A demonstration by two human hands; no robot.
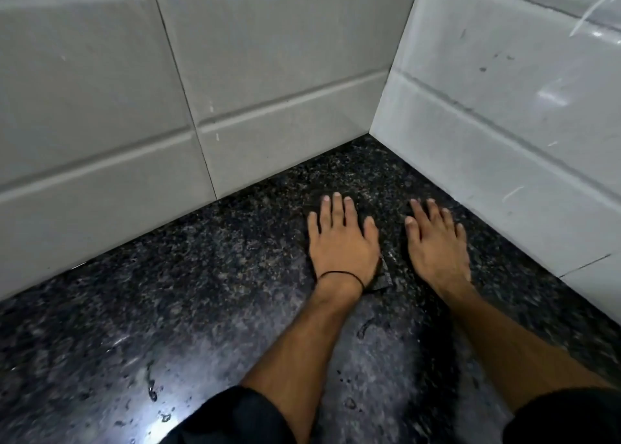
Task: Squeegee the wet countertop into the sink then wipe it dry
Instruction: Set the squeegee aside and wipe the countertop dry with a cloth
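The dark speckled granite countertop [201, 275] fills the lower part of the view. It shines wet, with water drops [153, 391] near the front left. A dark cloth [386, 272] lies flat on the counter near the corner of the walls, hard to tell from the stone; one of its corners shows between my wrists. My left hand [341, 242], with a thin black band at the wrist, lies flat on the cloth with fingers spread. My right hand [437, 245] lies flat beside it, fingers spread, on or at the cloth's right part. No squeegee or sink is in view.
White tiled walls [268, 90] rise at the back and at the right [504, 141], meeting in a corner just beyond my fingertips. The counter stretches away to the left and toward me. My dark sleeves [235, 420] show at the bottom edge.
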